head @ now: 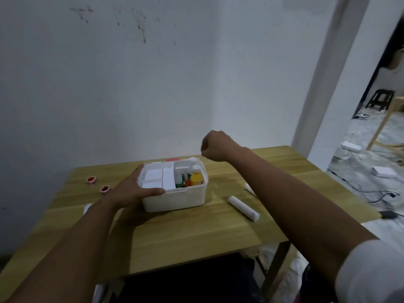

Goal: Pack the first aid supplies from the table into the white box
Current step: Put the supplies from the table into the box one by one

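The open white box [175,201] stands mid-table. Inside it are white packets on the left and, on the right, a yellow bottle [196,177], a small red item and a green pack. My left hand [131,189] grips the box's near-left corner, thumb along the front rim. My right hand [215,146] hovers above the box's far right corner, fingers curled under and hidden; whether it holds anything does not show. A white bandage roll [243,208] lies right of the box, and another [249,188] is partly hidden behind my right forearm. Two red tape rolls [91,179] [105,189] lie to the left.
A wooden table [185,237] stands against a white wall. A white object [87,207] peeks out beside my left wrist. A pink item [172,159] lies behind the box. To the right, the floor holds cables, white boxes and a dark stool [381,99].
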A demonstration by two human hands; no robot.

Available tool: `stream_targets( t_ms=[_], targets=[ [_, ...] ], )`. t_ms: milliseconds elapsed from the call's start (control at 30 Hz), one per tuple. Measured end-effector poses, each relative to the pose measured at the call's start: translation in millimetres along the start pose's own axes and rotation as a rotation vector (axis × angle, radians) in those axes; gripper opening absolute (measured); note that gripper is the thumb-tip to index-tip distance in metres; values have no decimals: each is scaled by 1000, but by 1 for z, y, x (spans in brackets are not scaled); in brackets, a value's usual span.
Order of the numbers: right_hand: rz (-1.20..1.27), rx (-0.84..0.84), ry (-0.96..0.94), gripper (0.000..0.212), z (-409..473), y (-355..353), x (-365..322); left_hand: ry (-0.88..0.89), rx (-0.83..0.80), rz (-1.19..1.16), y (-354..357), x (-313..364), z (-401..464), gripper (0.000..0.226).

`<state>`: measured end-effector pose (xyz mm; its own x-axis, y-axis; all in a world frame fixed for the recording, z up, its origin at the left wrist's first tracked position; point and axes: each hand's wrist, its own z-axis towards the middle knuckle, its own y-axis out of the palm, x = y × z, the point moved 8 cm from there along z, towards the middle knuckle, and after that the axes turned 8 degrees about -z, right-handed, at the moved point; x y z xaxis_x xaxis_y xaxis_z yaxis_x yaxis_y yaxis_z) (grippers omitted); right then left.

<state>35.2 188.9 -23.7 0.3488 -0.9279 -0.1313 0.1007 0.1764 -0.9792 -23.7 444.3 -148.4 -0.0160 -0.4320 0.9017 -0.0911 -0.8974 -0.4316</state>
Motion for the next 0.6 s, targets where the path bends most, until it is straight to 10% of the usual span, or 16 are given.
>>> stream_targets(
  t_ms=[300, 600],
  targets=[
    [-416, -725, 436, 135, -79, 72, 116, 7, -5, -14, 5, 19, -12, 119],
    [-328, -595, 446, 63, -72, 92, 108, -20, -7, 31, 3, 15, -11, 120]
  ],
)
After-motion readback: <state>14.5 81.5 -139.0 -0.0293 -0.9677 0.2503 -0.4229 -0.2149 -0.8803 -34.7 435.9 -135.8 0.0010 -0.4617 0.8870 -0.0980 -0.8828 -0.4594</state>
